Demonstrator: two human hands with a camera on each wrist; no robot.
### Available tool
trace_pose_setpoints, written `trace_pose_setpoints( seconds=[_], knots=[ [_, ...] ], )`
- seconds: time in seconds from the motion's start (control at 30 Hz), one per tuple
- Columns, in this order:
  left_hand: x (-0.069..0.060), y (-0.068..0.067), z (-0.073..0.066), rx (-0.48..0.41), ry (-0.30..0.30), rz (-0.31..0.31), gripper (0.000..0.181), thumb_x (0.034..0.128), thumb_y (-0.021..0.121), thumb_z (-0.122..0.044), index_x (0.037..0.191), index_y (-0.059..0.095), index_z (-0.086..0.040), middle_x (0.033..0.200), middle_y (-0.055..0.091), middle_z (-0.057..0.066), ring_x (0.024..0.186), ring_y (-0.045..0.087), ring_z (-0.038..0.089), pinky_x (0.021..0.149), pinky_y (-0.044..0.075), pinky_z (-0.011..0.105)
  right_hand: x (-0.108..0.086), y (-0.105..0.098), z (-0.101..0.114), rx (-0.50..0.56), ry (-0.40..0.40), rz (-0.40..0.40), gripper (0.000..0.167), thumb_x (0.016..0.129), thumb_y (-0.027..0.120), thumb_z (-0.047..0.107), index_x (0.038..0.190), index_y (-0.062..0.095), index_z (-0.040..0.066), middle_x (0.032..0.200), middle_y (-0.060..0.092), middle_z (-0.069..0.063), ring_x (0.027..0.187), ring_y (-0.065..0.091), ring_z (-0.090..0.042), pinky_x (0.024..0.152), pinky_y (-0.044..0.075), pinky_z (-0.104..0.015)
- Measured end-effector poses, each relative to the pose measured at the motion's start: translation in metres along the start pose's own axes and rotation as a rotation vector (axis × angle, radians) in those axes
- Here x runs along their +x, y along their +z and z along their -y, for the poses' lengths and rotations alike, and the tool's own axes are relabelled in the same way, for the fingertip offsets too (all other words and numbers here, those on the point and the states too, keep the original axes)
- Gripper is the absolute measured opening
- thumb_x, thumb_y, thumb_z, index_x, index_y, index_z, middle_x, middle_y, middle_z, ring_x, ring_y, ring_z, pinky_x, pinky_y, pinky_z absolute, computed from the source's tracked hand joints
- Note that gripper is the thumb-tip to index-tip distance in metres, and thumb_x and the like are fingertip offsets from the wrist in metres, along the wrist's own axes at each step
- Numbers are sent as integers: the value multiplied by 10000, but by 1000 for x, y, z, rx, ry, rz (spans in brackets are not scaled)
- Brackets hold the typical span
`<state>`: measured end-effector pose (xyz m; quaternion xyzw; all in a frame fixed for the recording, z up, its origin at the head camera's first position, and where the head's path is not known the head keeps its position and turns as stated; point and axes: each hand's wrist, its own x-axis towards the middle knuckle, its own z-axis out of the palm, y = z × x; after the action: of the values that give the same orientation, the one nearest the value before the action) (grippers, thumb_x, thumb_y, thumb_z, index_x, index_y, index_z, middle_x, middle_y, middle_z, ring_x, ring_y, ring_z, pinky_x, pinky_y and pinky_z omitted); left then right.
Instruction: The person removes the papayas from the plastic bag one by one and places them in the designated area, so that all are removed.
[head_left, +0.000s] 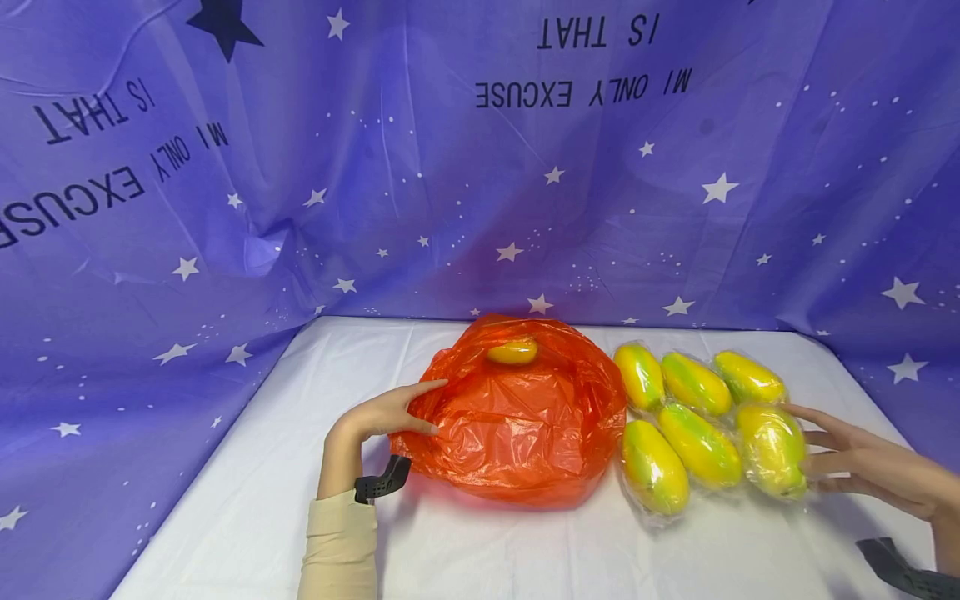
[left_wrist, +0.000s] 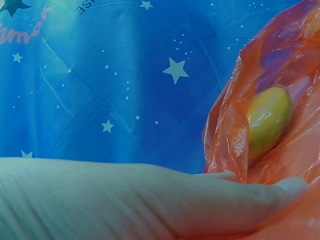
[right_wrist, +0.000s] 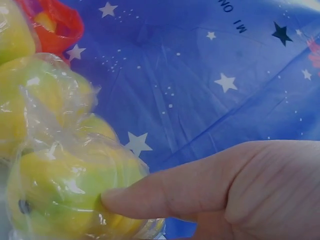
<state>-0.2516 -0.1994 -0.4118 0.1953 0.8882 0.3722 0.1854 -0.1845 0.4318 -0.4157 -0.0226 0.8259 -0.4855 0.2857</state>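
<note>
A red plastic bag (head_left: 510, 450) lies on the table with its mouth open toward me. Inside it, near the back, is a yellow mango (head_left: 513, 351), also seen in the left wrist view. My left hand (head_left: 378, 412) holds the bag's left rim, the thumb (left_wrist: 290, 186) lying over the inner side. Beside the bag on the right are several yellow-green mangoes wrapped in clear plastic. At the rightmost front mango (head_left: 772, 450) is my right hand (head_left: 862, 462), fingers extended along its right side. In the right wrist view the thumb (right_wrist: 120, 200) touches the wrapping.
A white cloth (head_left: 247, 492) covers the table. Behind and at the sides hangs a purple curtain (head_left: 420, 167) with stars and lettering. Two other wrapped mangoes, one at front left (head_left: 655, 467) and one in the middle (head_left: 701, 446), lie between bag and right hand.
</note>
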Motion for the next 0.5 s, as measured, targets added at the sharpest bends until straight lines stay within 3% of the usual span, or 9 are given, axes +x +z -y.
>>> trace_pose_setpoints(
  seconds=[0.17,0.5],
  knots=[
    [0,0,0,-1,3,1,773,827,759,-201,1492,375,-108,1502,366,154,1381,292,371,1104,231,570,0,4,3,-19,-5,-14,886,964,558,152,1496,-135,7,1408,-18,-477,1234,300,-601,883,490,-555],
    [-1,0,0,-10,-14,3,775,829,756,-220,1498,373,-138,1507,359,148,1381,289,374,1099,232,580,-1,8,6,-45,-9,-58,896,954,578,183,1502,-104,-8,1402,15,-482,1206,355,-590,846,521,-516]
  ],
)
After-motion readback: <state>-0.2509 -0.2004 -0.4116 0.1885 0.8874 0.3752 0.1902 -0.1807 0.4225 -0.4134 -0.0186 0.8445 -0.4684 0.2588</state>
